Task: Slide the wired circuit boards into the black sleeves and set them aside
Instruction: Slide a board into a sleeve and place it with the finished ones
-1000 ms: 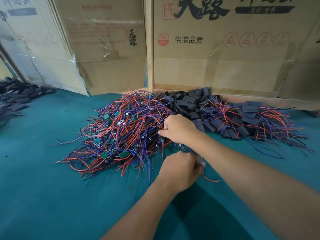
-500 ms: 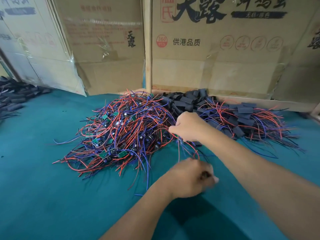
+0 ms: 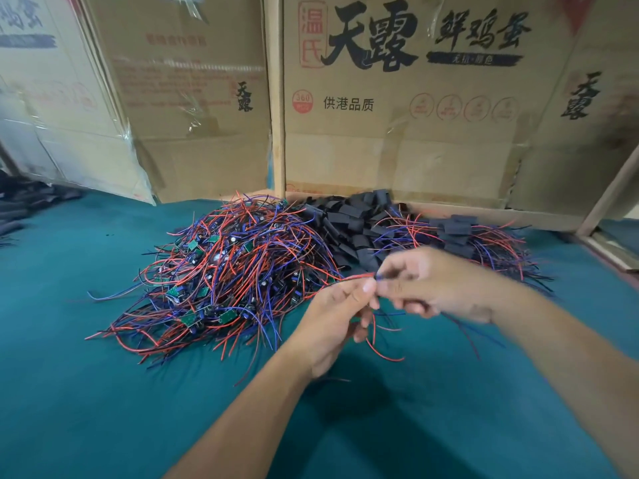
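A big tangle of small green circuit boards with red and blue wires [image 3: 228, 271] lies on the teal table. Behind it to the right is a heap of flat black sleeves [image 3: 356, 223], and further right a pile of sleeved boards [image 3: 473, 243] with wires sticking out. My left hand [image 3: 339, 316] and my right hand [image 3: 428, 285] meet in front of the piles, above the table. Both pinch the same wired piece at its red and blue wires [image 3: 371, 276]; loose wire ends hang below. My right hand is blurred, and whatever board or sleeve it holds is hidden.
Tall cardboard boxes [image 3: 397, 108] wall off the back of the teal table [image 3: 103, 392]. More dark sleeved pieces [image 3: 24, 205] lie at the far left edge. A wooden strip [image 3: 608, 198] leans at the right.
My right hand pulled back from the wire pile toward me, drawing a wired piece out. My left hand rose from the table and turned to meet it.
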### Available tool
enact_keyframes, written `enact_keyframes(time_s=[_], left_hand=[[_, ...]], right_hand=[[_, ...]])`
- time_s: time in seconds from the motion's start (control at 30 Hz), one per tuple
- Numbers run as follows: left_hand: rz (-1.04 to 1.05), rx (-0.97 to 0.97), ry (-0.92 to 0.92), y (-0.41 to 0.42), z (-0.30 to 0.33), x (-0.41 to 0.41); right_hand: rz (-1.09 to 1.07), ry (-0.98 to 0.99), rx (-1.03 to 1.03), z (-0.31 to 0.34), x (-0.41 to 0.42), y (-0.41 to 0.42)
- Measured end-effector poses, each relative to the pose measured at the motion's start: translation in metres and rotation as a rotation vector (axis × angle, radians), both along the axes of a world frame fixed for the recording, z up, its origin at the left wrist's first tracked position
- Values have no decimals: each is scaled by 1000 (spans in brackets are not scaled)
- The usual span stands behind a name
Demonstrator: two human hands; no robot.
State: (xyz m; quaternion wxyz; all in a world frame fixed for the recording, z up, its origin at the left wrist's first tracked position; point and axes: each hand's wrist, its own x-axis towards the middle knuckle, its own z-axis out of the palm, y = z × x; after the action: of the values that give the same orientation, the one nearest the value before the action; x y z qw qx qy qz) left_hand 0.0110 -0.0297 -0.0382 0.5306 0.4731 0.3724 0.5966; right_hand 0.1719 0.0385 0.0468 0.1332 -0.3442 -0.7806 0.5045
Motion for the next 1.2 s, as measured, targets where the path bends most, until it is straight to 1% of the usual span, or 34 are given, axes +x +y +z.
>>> enact_keyframes(time_s=[0.03,0.1,0.17,0.23,0.3,0.4,0.43,0.5,0.53,0.57,0.6,0.63,0.7,0.8,0.9,1.0,1.07,1.13,1.2], left_hand=[[24,13,9,0,-1,-1],[89,-18,11,2,-2,-3],[130,-72,-46,5,-3,-7],[112,-94,-83,8,-4,-10],[128,-78,-50,8,-7,-10],[266,-53,37,10,-9,-14],[300,-40,32,12,-9,-18],[357,-20,8,14,-7,-26],[381,-11,7,14,-6,-29],[396,-1,10,14,-6,-31],[404,5,9,14,-6,-31],[404,9,-9,15,-6,-31],[387,11,-69,16,-5,-29],[367,22,-127,18,-2,-27],[370,24,-138,17,0,-27],[344,33,-120,15,2,-26],[319,22,-119,12,4,-25],[285,12,-134,10,5,-24],[247,1,-151,9,7,-22]], right_hand=[[20,-25,-23,-8,-1,-1],[11,-32,-41,-17,-2,3],[15,-44,-13,-20,-2,10],[43,-62,17,-21,-5,17],[84,-104,57,-25,-10,23],[129,-147,79,-33,-16,32],[91,-125,82,-37,-17,38],[-127,-115,183,-47,-17,59],[-259,-190,280,-52,-18,71],[-358,-305,374,-56,-20,81],[-415,-418,440,-60,-23,89],[-440,-511,478,-64,-27,94],[-468,-635,507,-71,-38,100],[-471,-741,503,-78,-51,105],[-435,-745,463,-78,-56,111],[-370,-793,483,-72,-57,111],[-349,-788,490,-66,-52,106],[-355,-683,463,-58,-39,96],[-368,-466,363,-53,-20,79]])
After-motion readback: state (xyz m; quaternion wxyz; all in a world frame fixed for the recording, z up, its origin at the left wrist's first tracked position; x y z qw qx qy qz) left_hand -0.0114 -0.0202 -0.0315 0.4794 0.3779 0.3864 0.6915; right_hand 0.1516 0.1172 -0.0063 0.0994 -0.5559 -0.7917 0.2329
